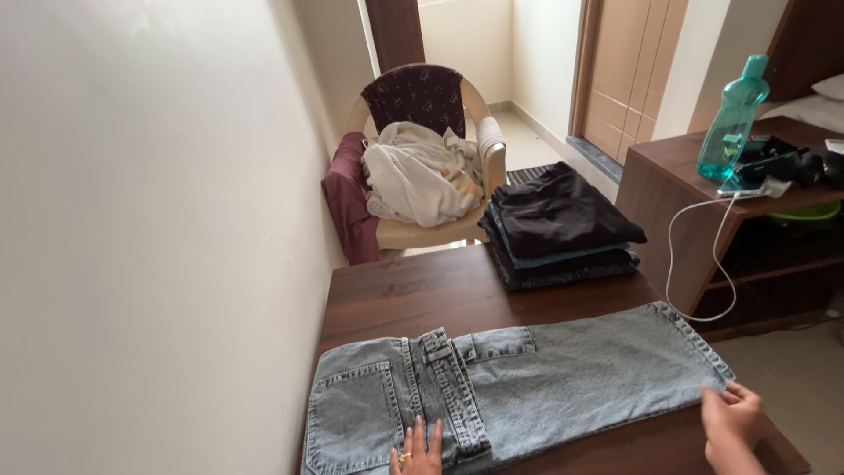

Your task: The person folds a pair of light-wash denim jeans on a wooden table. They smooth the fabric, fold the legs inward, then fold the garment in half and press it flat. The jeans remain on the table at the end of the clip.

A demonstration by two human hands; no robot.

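A pair of light grey-blue jeans [545, 378] lies folded lengthwise across the near part of a dark wooden table [413, 295], waist to the left and leg hems to the right. My left hand [418, 450], a ring on one finger, rests flat on the waist end near the belt loops. My right hand [731, 422] pinches the leg hem at the right end. A stack of folded dark trousers [559, 226] sits at the table's far right corner.
A plastic chair [422, 167] heaped with white and maroon clothes stands beyond the table. A wall runs close along the left. To the right, a wooden shelf unit [677, 189] carries a teal bottle [732, 119], dark items and a white cable.
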